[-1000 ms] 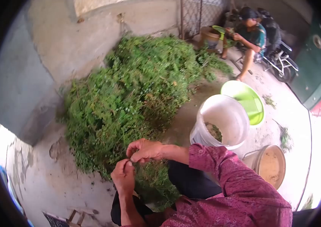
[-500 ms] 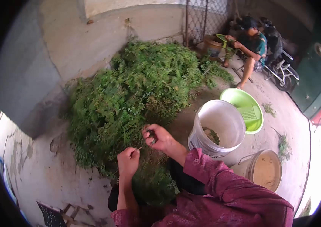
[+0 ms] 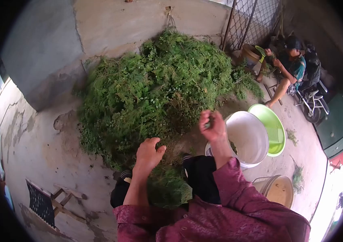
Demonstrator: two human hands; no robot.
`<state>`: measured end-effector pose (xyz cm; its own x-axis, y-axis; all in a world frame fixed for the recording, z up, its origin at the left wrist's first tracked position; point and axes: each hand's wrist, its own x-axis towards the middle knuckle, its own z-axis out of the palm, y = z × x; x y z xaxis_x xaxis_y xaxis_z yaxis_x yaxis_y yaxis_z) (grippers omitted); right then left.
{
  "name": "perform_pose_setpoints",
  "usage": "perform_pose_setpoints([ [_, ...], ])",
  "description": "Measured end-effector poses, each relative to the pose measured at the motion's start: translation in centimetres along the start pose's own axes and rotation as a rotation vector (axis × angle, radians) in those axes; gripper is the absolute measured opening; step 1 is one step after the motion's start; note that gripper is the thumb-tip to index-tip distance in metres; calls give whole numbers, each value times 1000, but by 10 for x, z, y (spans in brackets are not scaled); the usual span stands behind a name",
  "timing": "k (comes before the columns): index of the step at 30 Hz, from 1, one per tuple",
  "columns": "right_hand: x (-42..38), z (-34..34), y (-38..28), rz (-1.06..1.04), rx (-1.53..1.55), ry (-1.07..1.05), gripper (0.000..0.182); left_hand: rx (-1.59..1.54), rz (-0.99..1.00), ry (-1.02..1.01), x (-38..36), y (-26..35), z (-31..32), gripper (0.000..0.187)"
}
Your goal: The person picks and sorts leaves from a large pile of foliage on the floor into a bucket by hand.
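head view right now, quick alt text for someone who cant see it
A person's right hand curls around small dark-green bits near a white bucket, the left hand open before a large heap of leafy green branches. Beyond the bucket are a light-green basin and another person, seated.

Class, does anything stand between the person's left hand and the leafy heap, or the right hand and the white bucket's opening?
Nothing visible blocks either path. The left hand shows against the near edge of the leafy heap. The right hand overlaps the left side of the white bucket in view; the green basin lies beyond it.
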<state>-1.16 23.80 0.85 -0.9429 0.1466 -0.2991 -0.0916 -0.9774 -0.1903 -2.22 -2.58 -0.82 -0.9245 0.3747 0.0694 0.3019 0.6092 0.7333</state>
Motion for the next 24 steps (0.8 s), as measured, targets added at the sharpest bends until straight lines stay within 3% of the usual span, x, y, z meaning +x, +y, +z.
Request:
perform_pose_setpoints([
  [3,-21,-46,-84,-349,-166,22,40,-7,-11,13,-2,-2,-5,38],
  [4,-33,-51,-103,-495,-294,116,39,-13,-6,31,-2,-1,-6,38],
  [5,-31,-92,-143,-480,-442,-172,36,-22,-10,33,-1,-2,-7,38],
  [6,-56,-58,-127,-718,-709,482,37,-18,-7,44,-1,-2,-7,38],
  [7,-65,-66,-133,-719,-716,491,37,-12,-4,48,-2,-2,-6,37],
  [9,-80,-92,-156,-641,-2544,790,51,-38,-37,25,-1,-1,-5,36],
  [11,-84,-100,-160,-669,-2628,736,55,-5,-25,52,-1,-5,-5,35],
  [13,-89,-81,-145,-535,-2298,647,50,9,-40,62,-3,-9,-6,35],
  [17,-87,-45,-99,-349,-2329,474,47,140,-115,34,-16,-6,-13,34],
  [19,-83,-42,-82,-352,-2620,157,43,287,-96,-56,-29,-3,-15,29],
  [20,-82,-39,-74,-330,-2616,165,43,289,-102,-73,-39,-2,-14,29],
  [22,-70,-30,-58,-101,-2526,-123,40,346,40,-178,-56,0,-13,26],
  [23,-59,-33,-52,-92,-2518,-129,40,351,32,-184,-61,0,-13,26],
  [24,-44,-40,-48,-20,-2516,-251,38,383,60,-327,-66,0,-11,27],
])
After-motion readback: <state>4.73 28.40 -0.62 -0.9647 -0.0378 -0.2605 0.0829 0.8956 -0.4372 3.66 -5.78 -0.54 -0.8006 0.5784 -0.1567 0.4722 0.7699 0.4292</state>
